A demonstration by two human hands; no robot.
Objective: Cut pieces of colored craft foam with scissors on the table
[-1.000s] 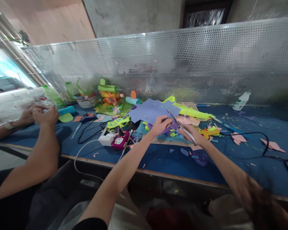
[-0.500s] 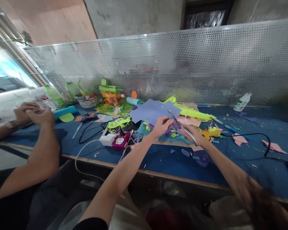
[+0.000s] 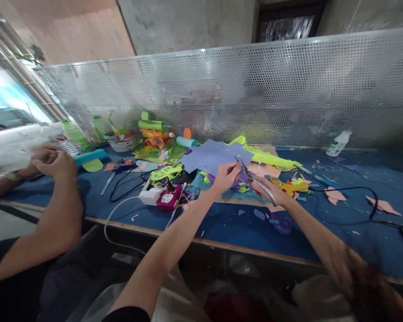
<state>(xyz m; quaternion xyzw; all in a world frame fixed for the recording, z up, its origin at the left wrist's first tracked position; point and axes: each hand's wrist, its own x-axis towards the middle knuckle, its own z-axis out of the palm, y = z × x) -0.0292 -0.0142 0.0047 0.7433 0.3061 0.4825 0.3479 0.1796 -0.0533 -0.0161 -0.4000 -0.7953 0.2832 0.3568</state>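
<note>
My left hand (image 3: pixel 227 175) pinches the near right edge of a purple foam or paper sheet (image 3: pixel 206 154), whose outline is jagged. In my right hand (image 3: pixel 270 190) is a pair of metal scissors (image 3: pixel 264 187), its fingers closed round the handles. The blades point away to the left and meet the sheet's edge beside my left fingertips. Under and around both hands lie coloured scraps, among them an orange and yellow cut-out (image 3: pixel 292 185). A yellow-green rolled piece (image 3: pixel 272 157) lies just behind the scissors.
A magenta power adapter (image 3: pixel 168 197) with a white charger (image 3: pixel 150 196) and cables sits left of my forearm. A white glue bottle (image 3: pixel 339 143) stands at the back right. A co-worker's hands (image 3: pixel 53 163) are at the left, near green bottles (image 3: pixel 76 134). A perforated metal screen (image 3: pixel 201 98) runs behind.
My hands, the purple sheet and the scissors have hardly moved. The co-worker's hands at the left have shifted slightly.
</note>
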